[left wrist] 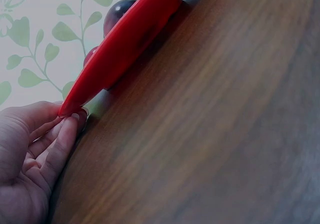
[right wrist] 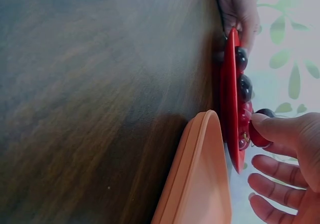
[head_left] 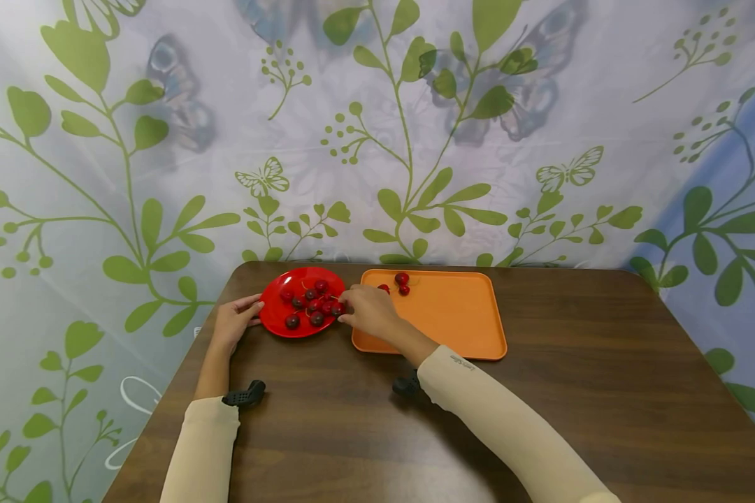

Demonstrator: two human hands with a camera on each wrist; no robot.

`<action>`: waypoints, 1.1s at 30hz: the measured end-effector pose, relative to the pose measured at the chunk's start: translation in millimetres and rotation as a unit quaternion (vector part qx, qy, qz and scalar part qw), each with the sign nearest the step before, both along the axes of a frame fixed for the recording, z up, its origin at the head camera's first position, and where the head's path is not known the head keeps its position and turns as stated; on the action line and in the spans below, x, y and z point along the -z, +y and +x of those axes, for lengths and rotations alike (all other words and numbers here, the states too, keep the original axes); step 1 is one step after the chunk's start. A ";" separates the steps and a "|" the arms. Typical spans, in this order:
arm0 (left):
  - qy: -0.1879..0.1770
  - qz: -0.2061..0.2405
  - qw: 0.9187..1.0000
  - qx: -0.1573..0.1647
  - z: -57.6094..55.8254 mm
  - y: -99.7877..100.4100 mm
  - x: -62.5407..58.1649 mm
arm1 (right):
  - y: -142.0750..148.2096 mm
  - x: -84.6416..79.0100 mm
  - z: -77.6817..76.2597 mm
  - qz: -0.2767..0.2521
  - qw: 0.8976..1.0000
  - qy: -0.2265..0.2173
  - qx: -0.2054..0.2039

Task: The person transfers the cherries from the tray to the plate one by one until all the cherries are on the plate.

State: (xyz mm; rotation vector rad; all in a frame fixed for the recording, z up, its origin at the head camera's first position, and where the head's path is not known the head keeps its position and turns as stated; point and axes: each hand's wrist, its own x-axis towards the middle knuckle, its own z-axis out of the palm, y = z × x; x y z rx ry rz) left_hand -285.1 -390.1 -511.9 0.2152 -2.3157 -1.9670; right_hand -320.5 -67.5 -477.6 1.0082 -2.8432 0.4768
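Leaf-and-butterfly printed backdrop (head_left: 409, 143) behind dark wood-grain surface (head_left: 572, 419). Orange tray (head_left: 447, 314) right of red plate (head_left: 273, 314). Left hand (head_left: 231, 325) pinches plate rim; upward pressure could tip plate, roll cherries (head_left: 315, 305) piled there off. Right hand (head_left: 371, 309), thumb and forefinger pinching one cherry (right wrist: 257, 138), other fingers loose, at plate's tray-side edge; slack pinch could drop it between plate and tray.

Left hand (head_left: 231, 324) holds red plate (head_left: 273, 311) (cherries (head_left: 317, 319) aboard).

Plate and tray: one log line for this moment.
left hand: grips plate | right hand: pinches cherry | on plate: several cherries | on tray: a few cherries
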 end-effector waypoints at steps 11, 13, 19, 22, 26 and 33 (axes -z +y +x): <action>0.006 0.007 1.000 -0.013 -14.7 -12.8 25.9 | -6.2 1.2 -4.0 0.030 1.000 -0.009 0.001; 0.005 0.005 1.000 -0.014 -14.5 -12.9 25.9 | -7.3 1.8 -4.7 0.030 0.999 -0.011 0.002; -0.008 0.009 1.000 -0.016 -7.1 -7.0 12.2 | -11.5 3.5 -6.9 0.027 1.000 -0.016 0.002; -0.013 0.001 1.000 -0.011 -2.3 -2.8 3.4 | -14.4 4.7 -8.6 0.026 0.999 -0.021 0.005; -0.016 -0.006 1.000 -0.009 0.5 0.4 -1.6 | -17.8 6.0 -10.9 0.031 0.999 -0.024 0.009; -0.009 -0.005 1.000 -0.004 -0.4 -0.2 -0.3 | -25.1 6.8 -13.2 0.031 0.999 -0.025 0.014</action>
